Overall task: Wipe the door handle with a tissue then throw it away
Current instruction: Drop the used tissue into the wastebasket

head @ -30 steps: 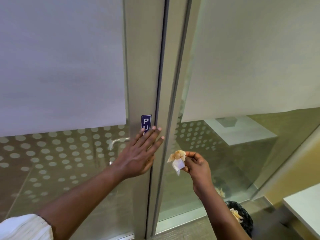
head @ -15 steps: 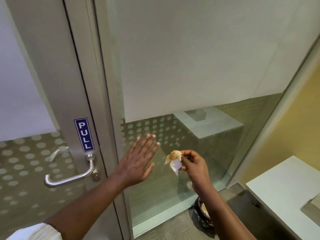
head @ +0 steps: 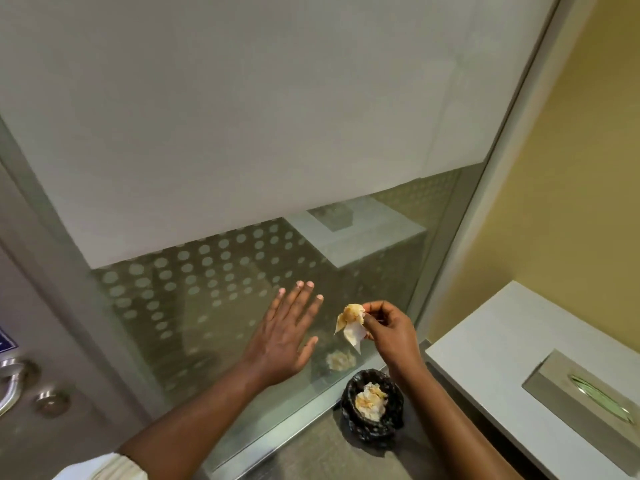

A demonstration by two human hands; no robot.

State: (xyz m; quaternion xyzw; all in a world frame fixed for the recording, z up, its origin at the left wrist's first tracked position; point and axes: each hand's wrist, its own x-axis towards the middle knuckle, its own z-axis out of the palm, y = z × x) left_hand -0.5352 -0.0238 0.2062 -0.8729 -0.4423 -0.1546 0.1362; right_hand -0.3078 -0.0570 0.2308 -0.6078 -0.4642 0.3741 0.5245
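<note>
Disposal step: our right hand (head: 391, 332) pinched the stained tissue (head: 350, 323) above the black bin (head: 349, 393), left hand (head: 284, 337) spread empty; we judged release needed centring over its opening

Door handle (head: 8, 379) sits far left, cut by the frame edge, with the lock knob (head: 52, 403) just right of it. Glass panel (head: 207, 306) is right of the door, straight ahead. My left hand (head: 284, 336) is in front of the glass and my right hand (head: 391, 332) is beside it, pinching the tissue (head: 351, 323) between them. Bin (head: 348, 408) is on the floor at the glass base, under my right hand, with crumpled paper (head: 370, 400) in it. Counter (head: 502, 358) is right of the bin.
</note>
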